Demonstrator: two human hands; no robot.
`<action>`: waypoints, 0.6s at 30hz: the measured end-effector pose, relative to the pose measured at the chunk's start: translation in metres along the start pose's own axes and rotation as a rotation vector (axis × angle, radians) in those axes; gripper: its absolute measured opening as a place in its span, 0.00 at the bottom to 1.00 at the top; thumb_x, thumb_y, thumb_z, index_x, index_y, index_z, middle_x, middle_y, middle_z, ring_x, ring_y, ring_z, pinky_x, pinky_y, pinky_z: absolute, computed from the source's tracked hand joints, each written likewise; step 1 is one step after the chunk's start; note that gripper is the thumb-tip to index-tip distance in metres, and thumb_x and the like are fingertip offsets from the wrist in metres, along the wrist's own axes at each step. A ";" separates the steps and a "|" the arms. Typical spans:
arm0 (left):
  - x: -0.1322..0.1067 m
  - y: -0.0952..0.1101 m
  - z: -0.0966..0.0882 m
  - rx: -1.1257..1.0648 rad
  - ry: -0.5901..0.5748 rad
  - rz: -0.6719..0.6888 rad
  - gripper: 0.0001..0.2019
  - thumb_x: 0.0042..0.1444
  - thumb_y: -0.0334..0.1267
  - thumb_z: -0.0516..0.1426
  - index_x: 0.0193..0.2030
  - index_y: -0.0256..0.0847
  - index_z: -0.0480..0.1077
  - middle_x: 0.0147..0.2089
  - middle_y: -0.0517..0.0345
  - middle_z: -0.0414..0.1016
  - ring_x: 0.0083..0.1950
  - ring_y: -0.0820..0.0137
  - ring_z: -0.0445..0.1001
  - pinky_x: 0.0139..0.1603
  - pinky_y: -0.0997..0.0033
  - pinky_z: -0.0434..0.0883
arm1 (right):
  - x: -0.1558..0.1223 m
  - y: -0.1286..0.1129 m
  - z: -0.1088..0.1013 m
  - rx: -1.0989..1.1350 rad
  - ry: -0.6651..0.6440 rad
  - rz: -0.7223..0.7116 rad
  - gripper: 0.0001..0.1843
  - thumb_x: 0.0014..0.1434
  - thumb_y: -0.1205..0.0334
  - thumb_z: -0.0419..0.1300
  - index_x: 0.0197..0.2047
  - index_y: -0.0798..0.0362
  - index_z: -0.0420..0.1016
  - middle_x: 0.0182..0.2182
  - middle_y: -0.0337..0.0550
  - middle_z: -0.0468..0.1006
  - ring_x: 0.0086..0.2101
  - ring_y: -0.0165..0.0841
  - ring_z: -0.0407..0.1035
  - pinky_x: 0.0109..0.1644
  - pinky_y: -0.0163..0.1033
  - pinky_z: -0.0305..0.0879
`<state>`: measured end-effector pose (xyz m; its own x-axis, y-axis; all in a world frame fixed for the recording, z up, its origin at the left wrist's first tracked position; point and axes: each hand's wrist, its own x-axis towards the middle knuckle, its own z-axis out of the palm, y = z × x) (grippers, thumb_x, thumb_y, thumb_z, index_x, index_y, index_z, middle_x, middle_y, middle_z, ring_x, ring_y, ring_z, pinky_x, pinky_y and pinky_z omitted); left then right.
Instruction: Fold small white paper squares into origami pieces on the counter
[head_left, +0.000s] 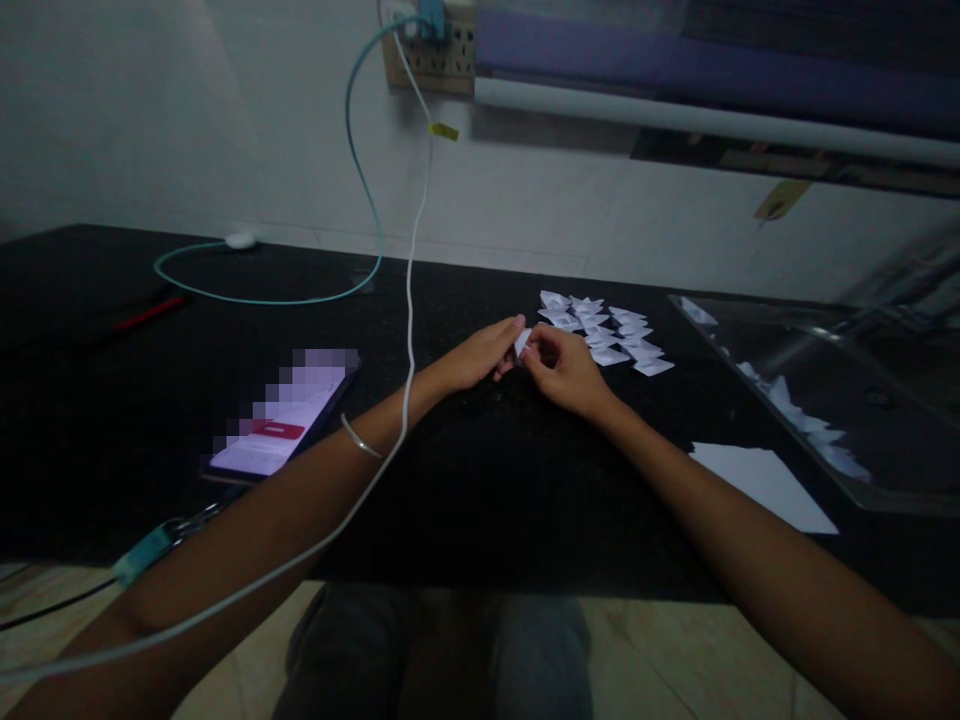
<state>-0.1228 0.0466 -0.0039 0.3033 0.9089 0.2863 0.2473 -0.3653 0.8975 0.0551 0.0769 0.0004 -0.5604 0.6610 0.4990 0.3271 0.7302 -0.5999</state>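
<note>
A small white paper piece (523, 341) lies between my hands over the black countertop (450, 510), near the folded papers (592, 325), my right hand (566, 372) pinching it, my left hand (480, 358) alongside, closure indeterminable; probably light and easily creased, it is best held by its edges.

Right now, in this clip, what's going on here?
A person has a small piece of white paper between the left hand and right hand, above a dark counter. Just beyond the right hand lie rows of folded papers. Flat white paper lies beside the right forearm; a lit phone lies by the left.
</note>
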 end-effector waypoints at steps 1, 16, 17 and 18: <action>0.000 0.001 0.000 0.013 0.016 -0.003 0.24 0.69 0.58 0.43 0.35 0.42 0.65 0.24 0.62 0.64 0.23 0.75 0.63 0.26 0.73 0.63 | 0.001 0.001 -0.001 -0.010 0.004 0.004 0.07 0.60 0.62 0.56 0.30 0.51 0.67 0.25 0.39 0.70 0.27 0.32 0.62 0.33 0.40 0.56; 0.004 -0.008 -0.011 0.161 0.182 -0.020 0.19 0.65 0.53 0.55 0.37 0.39 0.77 0.24 0.61 0.68 0.22 0.78 0.63 0.24 0.74 0.57 | 0.001 0.009 -0.006 -0.112 0.030 -0.030 0.12 0.62 0.51 0.61 0.39 0.52 0.75 0.31 0.41 0.74 0.31 0.34 0.67 0.37 0.41 0.61; 0.003 -0.007 -0.012 0.166 0.175 -0.046 0.20 0.65 0.54 0.55 0.37 0.39 0.77 0.23 0.61 0.68 0.21 0.78 0.62 0.23 0.74 0.57 | 0.001 0.010 -0.007 -0.141 0.047 -0.049 0.11 0.63 0.53 0.61 0.38 0.52 0.75 0.32 0.42 0.74 0.32 0.35 0.67 0.38 0.41 0.62; 0.003 -0.006 -0.012 0.172 0.166 -0.068 0.19 0.65 0.53 0.55 0.38 0.39 0.78 0.23 0.61 0.68 0.21 0.78 0.62 0.23 0.74 0.56 | 0.002 0.011 -0.008 -0.169 0.061 -0.063 0.09 0.63 0.55 0.60 0.38 0.52 0.75 0.32 0.43 0.74 0.33 0.36 0.68 0.39 0.42 0.63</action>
<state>-0.1348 0.0540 -0.0048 0.1288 0.9480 0.2912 0.4191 -0.3182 0.8504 0.0638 0.0875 -0.0009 -0.5386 0.6186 0.5720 0.4187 0.7857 -0.4554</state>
